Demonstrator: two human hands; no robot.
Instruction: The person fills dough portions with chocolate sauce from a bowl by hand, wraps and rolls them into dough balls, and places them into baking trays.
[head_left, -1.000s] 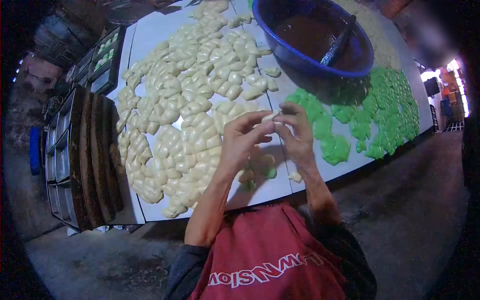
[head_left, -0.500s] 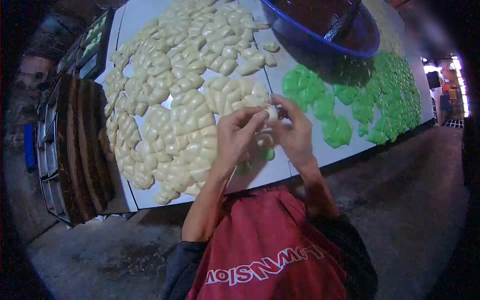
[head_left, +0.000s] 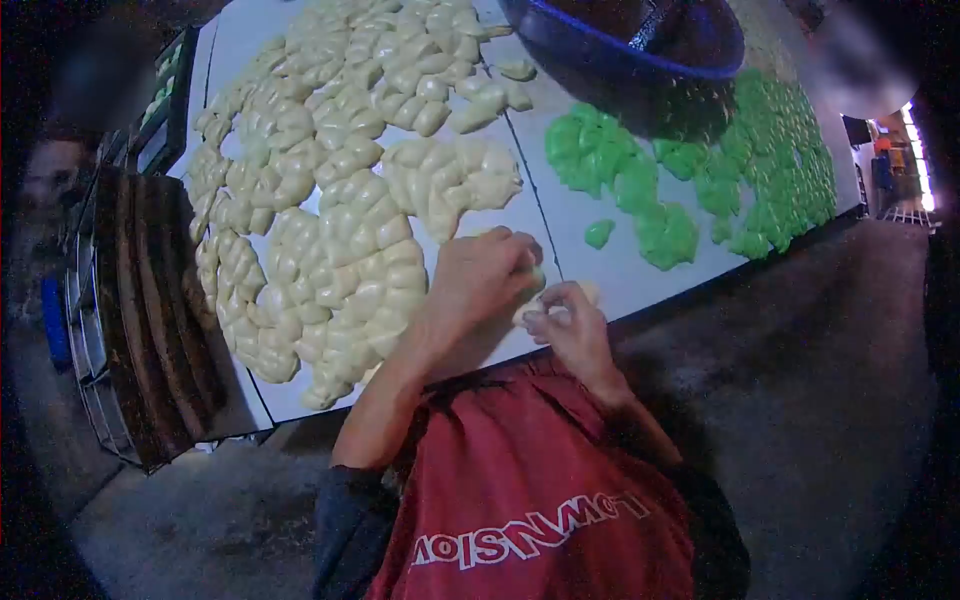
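My left hand (head_left: 488, 268) is over the white tabletop with its fingers curled down, and a bit of green shows by the fingertips. What it grips there is hidden. Just to its right, my right hand (head_left: 575, 335) pinches a small cream dough piece (head_left: 528, 308) close to the table's front edge. Beyond and left of my hands spreads a large mass of cream dough pieces (head_left: 350, 230), smooth and packed together. A small green dough piece (head_left: 599, 234) lies alone on the table, beside the larger green dough pieces (head_left: 665, 235).
A blue basin (head_left: 640, 60) with dark contents and a utensil stands at the back of the table (head_left: 535, 165). Stacked dark wooden trays (head_left: 150, 310) rise at the left edge. Farther back is another tray (head_left: 170, 105) holding pale green pieces.
My hands were together around a small white piece; they have moved apart and closer to the front edge. The lone green piece now shows beside them. The view has shifted slightly.
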